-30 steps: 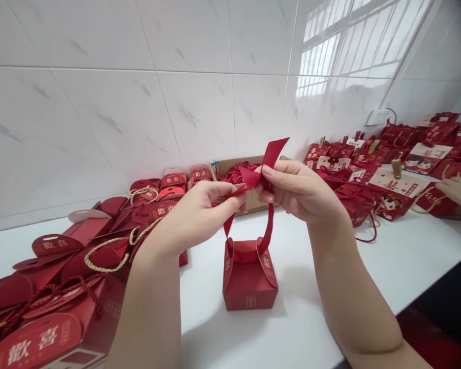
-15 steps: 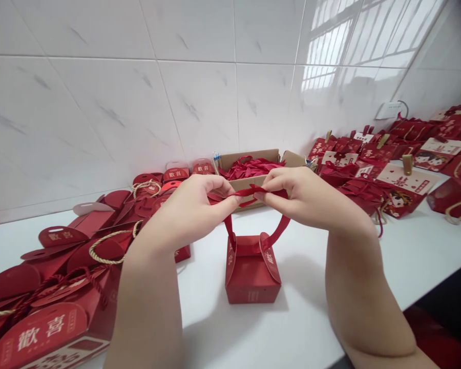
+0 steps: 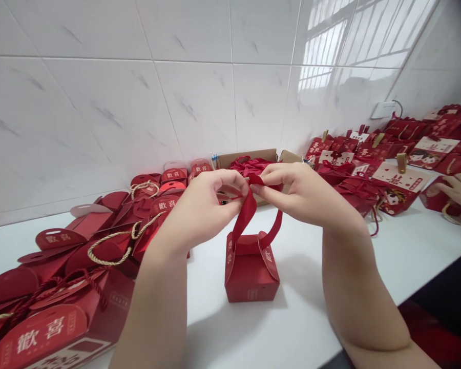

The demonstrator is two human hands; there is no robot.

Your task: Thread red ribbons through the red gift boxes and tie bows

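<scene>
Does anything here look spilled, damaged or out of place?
Nothing looks spilled or damaged. The small red box stands upright on the white table, its ribbon pinched above it by the left hand and right hand. The boxes at left crowd together at differing angles, untidy rather than odd.

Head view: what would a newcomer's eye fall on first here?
Probably the small red box standing on the white table between the forearms, with the left hand and right hand pinching red ribbon above it. Next, the many red boxes crowding the left side. Farther off at right, red-and-white packages cluster near the tiled wall.
</scene>
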